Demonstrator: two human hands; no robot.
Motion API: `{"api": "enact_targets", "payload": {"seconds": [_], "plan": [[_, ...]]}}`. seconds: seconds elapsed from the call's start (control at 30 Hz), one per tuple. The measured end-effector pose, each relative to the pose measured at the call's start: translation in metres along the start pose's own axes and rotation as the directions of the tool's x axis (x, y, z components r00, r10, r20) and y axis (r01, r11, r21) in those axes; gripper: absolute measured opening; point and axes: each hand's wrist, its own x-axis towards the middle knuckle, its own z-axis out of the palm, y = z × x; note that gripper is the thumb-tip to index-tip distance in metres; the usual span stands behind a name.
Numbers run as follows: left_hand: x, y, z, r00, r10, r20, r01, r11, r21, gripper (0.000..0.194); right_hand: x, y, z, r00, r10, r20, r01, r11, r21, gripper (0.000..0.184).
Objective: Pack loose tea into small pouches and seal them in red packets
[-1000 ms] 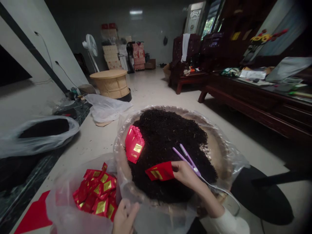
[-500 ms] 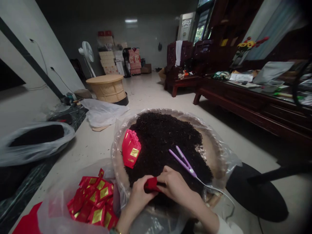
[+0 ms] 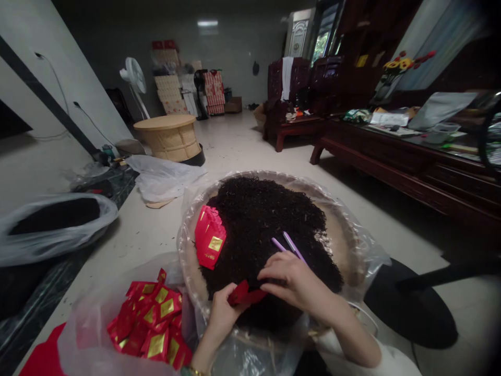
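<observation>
My left hand [image 3: 224, 309] grips a small red packet [image 3: 243, 293] at its side, low over the near part of a heap of dark dried tea leaves [image 3: 266, 209]. The packet's mouth appears spread. Just right of it is my right hand [image 3: 287, 277], fingers curved and thumb apart, with dark leaves showing in the gap. A purple hair straightener [image 3: 291, 244] lies on the heap, partly hidden behind the right hand. Flat red packets with gold labels [image 3: 210, 237] are stacked on the heap's left side. The heap lies in a round, plastic-lined basket [image 3: 348, 230].
A clear plastic bag [image 3: 90, 313] at the lower left holds several filled red packets [image 3: 151, 318]. Farther left stands another bag of dark leaves [image 3: 105, 209]. A black round base [image 3: 415, 313] is right of the basket; a dark wooden table [image 3: 391, 162] stands beyond.
My right hand has come off the red packet and lifted slightly up and right, covering part of the straightener. The packet, still in my left hand, has spread wider.
</observation>
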Motion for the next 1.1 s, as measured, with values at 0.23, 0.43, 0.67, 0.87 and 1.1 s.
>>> {"api": "enact_targets", "payload": {"seconds": [0.23,0.43,0.67,0.87,1.1], "plan": [[-0.002,0.002,-0.003,0.997,0.016,-0.069,-0.019,0.999,-0.043,0.016,-0.003,0.011,-0.004,0.945,0.128,-0.3,-0.082,0.983,0.162,0.02],[-0.004,0.006,-0.004,0.997,0.016,-0.074,-0.021,0.998,-0.067,0.014,-0.012,-0.001,0.022,0.958,-0.184,-0.219,0.178,0.983,-0.047,0.02],[-0.01,0.01,0.004,0.997,-0.063,0.047,0.07,0.986,-0.151,0.021,-0.004,0.012,0.038,0.992,-0.115,-0.043,0.105,0.974,-0.2,0.019],[-0.013,-0.004,0.002,0.988,-0.097,0.119,0.11,0.988,-0.107,0.041,0.001,0.03,0.023,0.998,-0.048,0.033,0.049,0.998,-0.032,0.04],[-0.007,0.012,0.007,0.955,-0.059,0.292,0.152,0.94,-0.306,0.06,0.003,0.024,0.025,0.993,0.006,0.122,-0.003,1.0,-0.025,0.025]]}}
